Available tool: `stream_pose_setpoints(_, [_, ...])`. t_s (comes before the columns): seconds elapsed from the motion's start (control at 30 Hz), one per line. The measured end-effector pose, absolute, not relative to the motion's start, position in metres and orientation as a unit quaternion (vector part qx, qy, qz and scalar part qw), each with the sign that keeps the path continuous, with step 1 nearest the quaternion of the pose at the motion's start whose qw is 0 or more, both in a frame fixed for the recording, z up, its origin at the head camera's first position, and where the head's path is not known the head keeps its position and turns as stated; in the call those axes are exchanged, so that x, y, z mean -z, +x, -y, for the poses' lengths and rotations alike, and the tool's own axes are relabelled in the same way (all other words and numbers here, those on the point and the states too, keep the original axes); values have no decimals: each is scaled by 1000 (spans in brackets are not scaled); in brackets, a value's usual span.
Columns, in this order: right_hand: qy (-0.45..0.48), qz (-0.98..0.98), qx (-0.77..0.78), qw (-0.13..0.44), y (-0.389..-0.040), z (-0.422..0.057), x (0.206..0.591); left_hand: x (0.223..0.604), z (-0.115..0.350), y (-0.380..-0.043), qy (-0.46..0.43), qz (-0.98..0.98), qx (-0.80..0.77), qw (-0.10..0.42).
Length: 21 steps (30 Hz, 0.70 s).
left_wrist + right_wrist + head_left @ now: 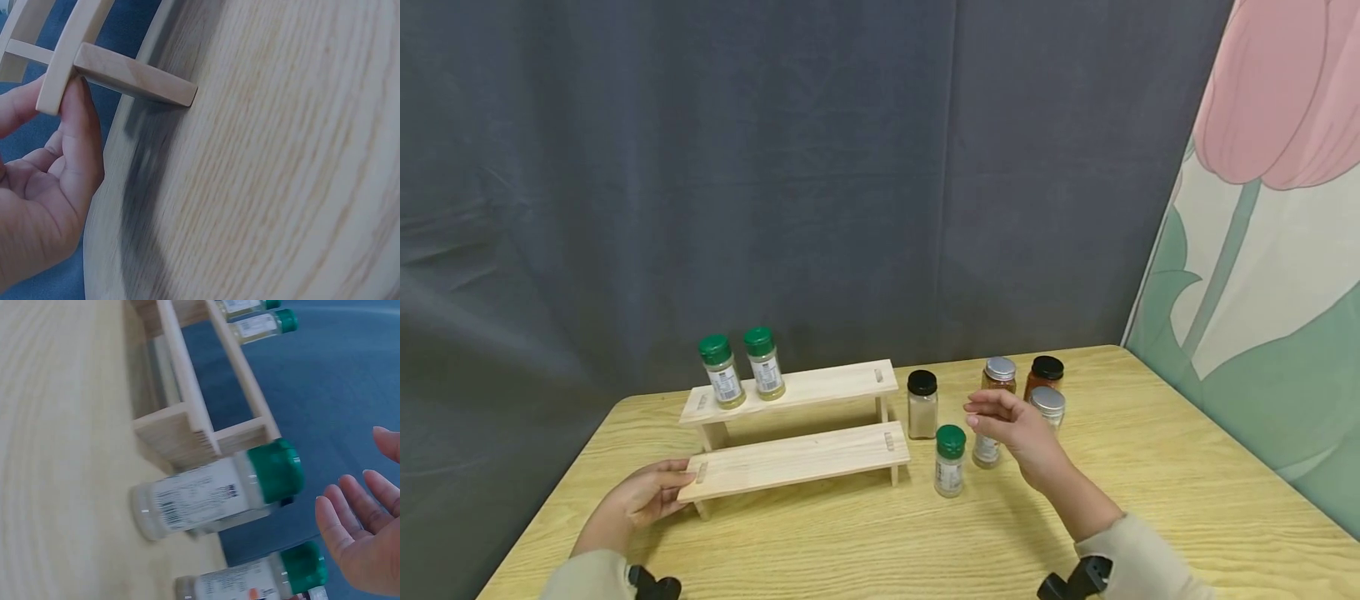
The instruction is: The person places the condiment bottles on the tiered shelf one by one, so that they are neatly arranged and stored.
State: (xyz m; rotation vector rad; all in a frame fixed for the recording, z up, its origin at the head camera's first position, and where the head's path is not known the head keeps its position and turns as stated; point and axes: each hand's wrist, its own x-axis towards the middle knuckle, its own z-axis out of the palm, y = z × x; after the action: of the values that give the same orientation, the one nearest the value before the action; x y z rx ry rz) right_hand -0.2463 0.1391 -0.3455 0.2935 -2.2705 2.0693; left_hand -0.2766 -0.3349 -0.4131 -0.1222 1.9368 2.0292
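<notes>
A two-tier pale wooden rack [805, 462] stands on the table. At its left end, my left hand [643, 497] pinches the lower board's edge between thumb and fingers; the left wrist view shows that hand [53, 169] beside a rack leg [137, 75]. Two green-capped spice jars [722, 375] stand on the upper tier's left part. My right hand [1018, 433] hovers over the jars right of the rack, fingers loosely bent and holding nothing. Nearest it are a green-capped spice jar [950, 467] and another jar [987, 451], whose cap the hand hides in the head view.
Right of the rack stands a black-lidded jar [922, 408] of pale contents. Behind my right hand are two silver-lidded jars [999, 372] and a black-lidded red jar [1045, 377]. A dark curtain [775, 167] hangs behind the wooden table [850, 554].
</notes>
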Motion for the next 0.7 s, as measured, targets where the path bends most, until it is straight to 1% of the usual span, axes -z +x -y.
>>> stream_pose_setpoints(0.17, [76,745,-663,26,-245,-136,356,415,336,-279,-33,-670,-722,171])
stream_pose_setpoints(0.33, [84,741,-666,15,-245,-134,362,414,335,-279,-32,-667,-726,166])
stream_pose_setpoints(0.53, [79,750,-657,-6,-249,-133,371,411,332,-276,-43,-668,-724,164])
stream_pose_setpoints(0.7, [68,757,-650,-13,-252,-129,376,410,332,-275,-57,-676,-717,163])
